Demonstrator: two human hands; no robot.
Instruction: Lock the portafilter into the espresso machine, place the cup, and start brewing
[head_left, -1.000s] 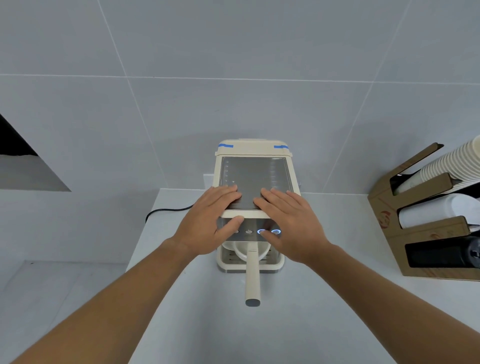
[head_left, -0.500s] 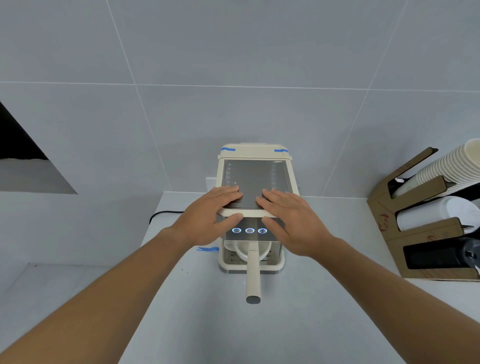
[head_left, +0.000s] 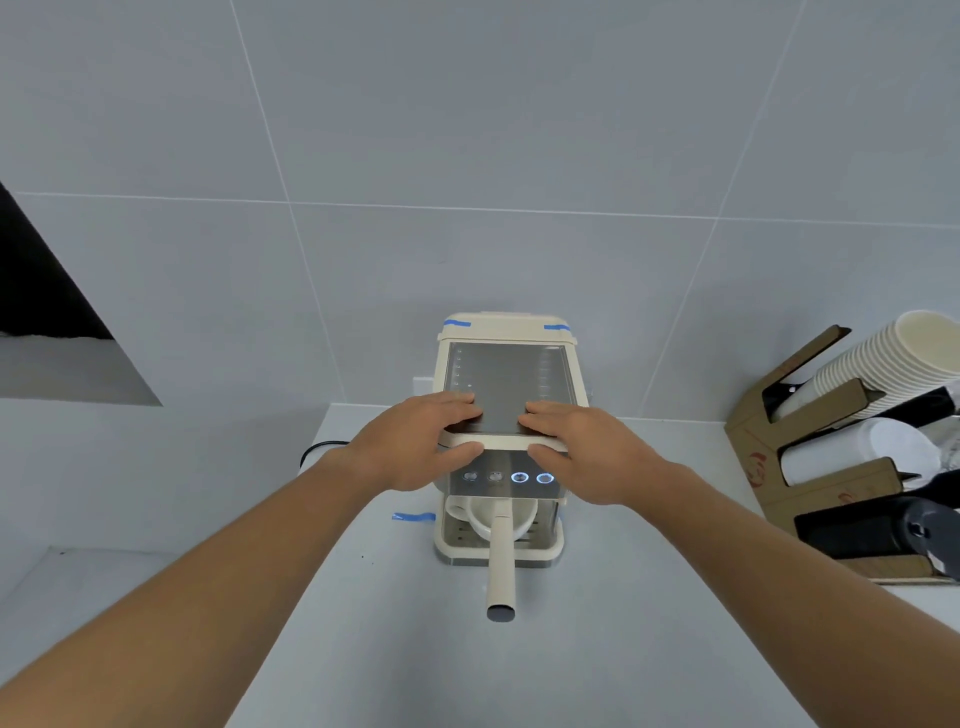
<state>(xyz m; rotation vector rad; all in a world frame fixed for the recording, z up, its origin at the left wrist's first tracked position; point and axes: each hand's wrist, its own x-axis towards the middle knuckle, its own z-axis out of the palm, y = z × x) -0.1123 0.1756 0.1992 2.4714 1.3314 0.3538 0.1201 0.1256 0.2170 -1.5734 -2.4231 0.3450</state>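
Observation:
The cream espresso machine (head_left: 506, 379) stands on the white counter against the tiled wall. Its portafilter sits in the group head, with the cream handle (head_left: 501, 566) pointing straight toward me. A white cup (head_left: 480, 522) is on the drip tray under it. My left hand (head_left: 415, 447) and my right hand (head_left: 587, 452) both clasp the machine's top front lip, fingers flat on the metal top and thumbs against the lip's front. Below the thumbs, the two right buttons (head_left: 532, 477) glow blue and the two left ones (head_left: 482, 476) are dark.
A cardboard dispenser (head_left: 831, 467) with stacked paper cups (head_left: 883, 358) and lids stands at the right. A black cord (head_left: 317, 449) runs left behind the machine. Blue tape (head_left: 413, 517) marks the counter (head_left: 395, 649), whose left edge drops to a lower ledge.
My right thumb has lifted off the button row up to the top lip. The lit buttons went from three in the middle to the two on the right.

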